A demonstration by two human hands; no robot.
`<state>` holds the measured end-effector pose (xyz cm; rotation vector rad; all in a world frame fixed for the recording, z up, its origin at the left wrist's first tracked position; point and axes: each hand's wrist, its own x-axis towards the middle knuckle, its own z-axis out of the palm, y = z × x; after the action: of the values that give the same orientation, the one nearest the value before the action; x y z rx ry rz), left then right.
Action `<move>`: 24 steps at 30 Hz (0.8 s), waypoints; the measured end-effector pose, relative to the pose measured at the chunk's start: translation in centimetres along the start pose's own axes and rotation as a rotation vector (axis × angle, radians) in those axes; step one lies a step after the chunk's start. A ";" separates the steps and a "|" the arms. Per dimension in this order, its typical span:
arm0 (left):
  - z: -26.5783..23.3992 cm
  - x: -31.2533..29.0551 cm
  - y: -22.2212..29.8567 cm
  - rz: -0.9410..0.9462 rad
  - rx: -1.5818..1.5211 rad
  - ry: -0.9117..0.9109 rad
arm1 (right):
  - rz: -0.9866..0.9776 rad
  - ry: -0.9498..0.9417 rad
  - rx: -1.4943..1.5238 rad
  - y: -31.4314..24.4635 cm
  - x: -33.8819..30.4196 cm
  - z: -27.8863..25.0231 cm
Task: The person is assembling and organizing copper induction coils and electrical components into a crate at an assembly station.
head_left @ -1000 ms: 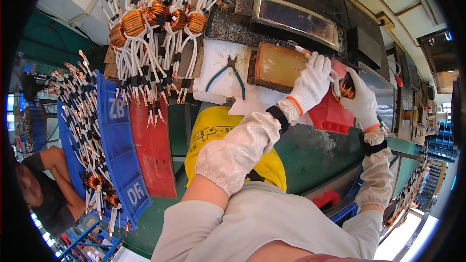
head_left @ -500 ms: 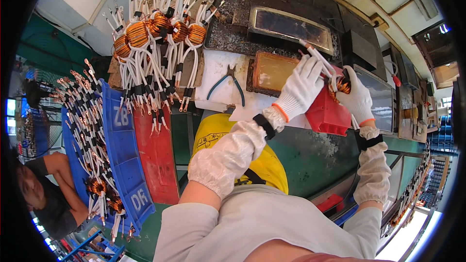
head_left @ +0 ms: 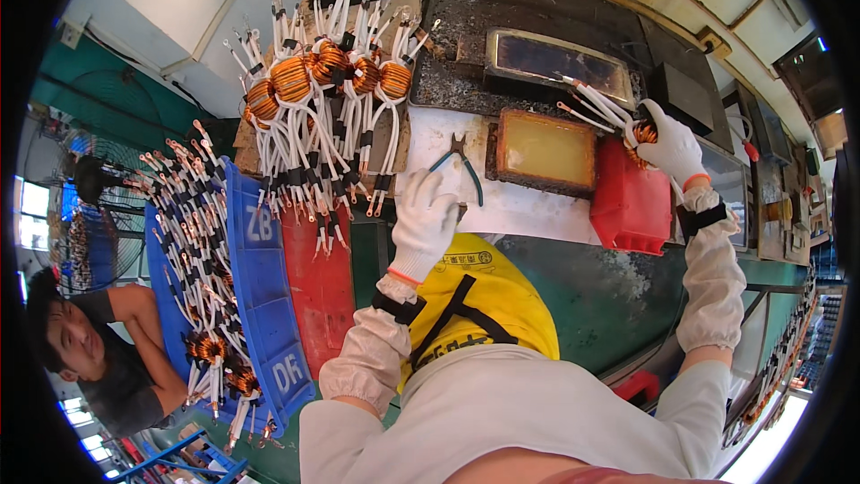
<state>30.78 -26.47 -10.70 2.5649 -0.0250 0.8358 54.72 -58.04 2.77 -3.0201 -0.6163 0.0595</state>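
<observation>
Copper windings, orange and ribbed, curve round the coil [head_left: 642,136] pinched in the right hand [head_left: 667,142], which is closed on it between thumb and fingers. It is held at the far end of a red bin [head_left: 632,206], smooth glossy plastic with angled walls; whether coil and bin touch, I cannot tell. Stiff white leads [head_left: 602,109] fan leftward from the coil, their bare ends toward a dark rectangular pan [head_left: 491,52] with a worn metal rim.

Ribbed white knit gloves cover both hands, each with an orange cuff. The left hand [head_left: 425,226] is open, fingers loosely bent, just beside the pliers [head_left: 459,151]; contact there is unclear. These lie on a stained white sheet [head_left: 537,218], their slim teal handles spread. Right of them sits a shallow tray [head_left: 498,145], its crusted, rusty edge framing a dull yellow surface.

More coils [head_left: 291,81] stand bunched at the back left, plump and rounded, white leads poking up and drooping down, with black sleeves and coppery lugs. A blue crate [head_left: 273,305] of ridged plastic holds another dense tangle of leads [head_left: 202,242]. Between crate and lap is a scuffed red board [head_left: 315,305]. Creased yellow cloth [head_left: 520,305] with a black strap covers the lap. A person [head_left: 116,350] in a dark shirt is beyond the crate, arms folded.
</observation>
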 end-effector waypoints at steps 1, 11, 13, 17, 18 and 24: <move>-0.1 -0.6 -0.5 -0.055 -0.021 0.004 | 0.005 -0.013 0.000 -0.1 0.1 -0.2; 5.9 9.9 6.9 0.216 -0.214 -0.048 | -0.048 0.071 0.143 2.0 0.5 0.7; 9.4 13.2 8.6 0.253 -0.090 -0.110 | -0.087 0.075 0.163 2.1 0.6 1.0; 16.2 16.7 10.3 0.335 0.263 -0.047 | -0.108 0.106 0.246 1.9 0.0 1.2; 17.0 16.8 10.8 0.342 0.258 -0.046 | -0.104 0.117 0.249 1.9 -0.1 1.5; 19.9 16.6 12.2 0.144 0.249 -0.188 | -0.074 0.092 0.270 2.0 0.0 1.8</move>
<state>53.55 -43.81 -10.75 2.8983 -0.1759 0.6817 55.40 -59.75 0.81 -2.7216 -0.6521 0.0000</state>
